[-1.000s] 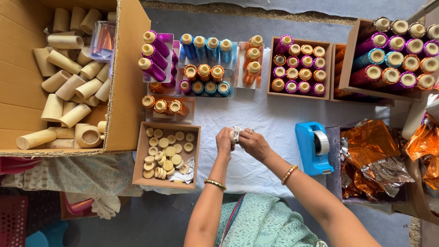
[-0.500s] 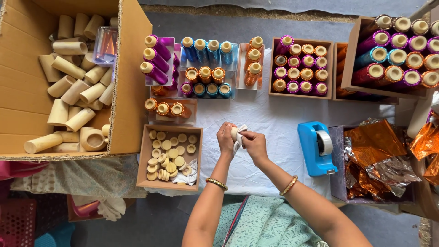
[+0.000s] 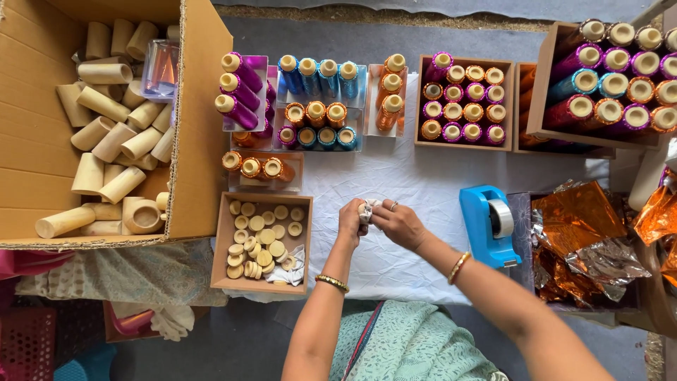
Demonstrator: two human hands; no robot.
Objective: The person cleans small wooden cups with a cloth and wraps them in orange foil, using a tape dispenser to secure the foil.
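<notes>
Over the white cloth (image 3: 430,183), my left hand (image 3: 350,222) and my right hand (image 3: 398,223) meet around a small pale cylinder piece with white wrapping (image 3: 367,209). Both hands grip it together, fingers closed on it. Just left of my left hand stands a small wooden box (image 3: 220,243) filled with several round cream caps (image 3: 262,238) and a bit of white cloth. A blue tape dispenser (image 3: 488,224) sits just right of my right hand.
A big cardboard box (image 3: 201,127) at the left holds several plain cream tubes (image 3: 113,141). Trays of foil-wrapped purple, blue and orange spools (image 3: 321,95) line the back, with a wooden box of spools (image 3: 462,99) and a crate (image 3: 613,77) at right. Orange and silver foil sheets (image 3: 585,226) lie at right.
Both hands stay together on the small piece, with the fingers shifting slightly around it. The view has shifted a little; nothing else has moved.
</notes>
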